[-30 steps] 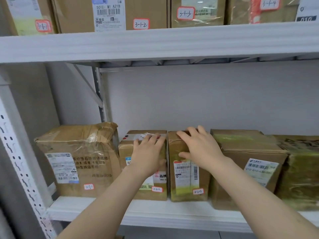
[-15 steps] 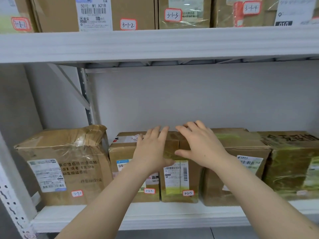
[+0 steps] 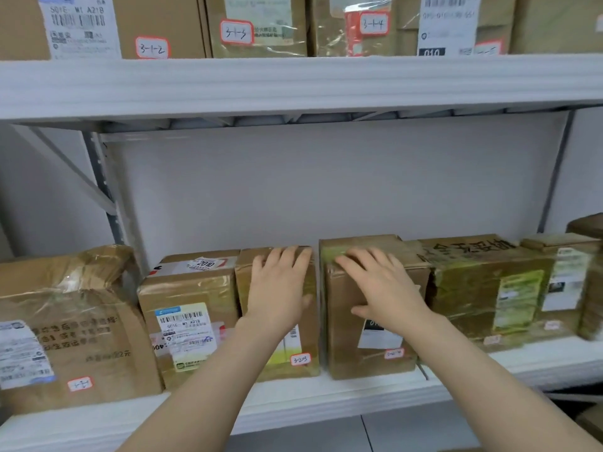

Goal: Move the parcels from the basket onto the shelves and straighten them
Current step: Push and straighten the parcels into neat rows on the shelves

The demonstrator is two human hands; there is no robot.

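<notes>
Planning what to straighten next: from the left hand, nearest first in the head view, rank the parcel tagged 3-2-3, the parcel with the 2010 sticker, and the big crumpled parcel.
1. Parcel tagged 3-2-3: under the left hand, touching.
2. Parcel with the 2010 sticker: next on its left.
3. Big crumpled parcel: far left end.

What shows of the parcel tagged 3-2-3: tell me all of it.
Narrow brown cardboard parcel, taped glossy, standing upright on the white shelf. A red-edged tag reading 3-2-3 sits low on its front, beside a label with green. The left hand lies flat on its front, fingers reaching its top edge.
</notes>
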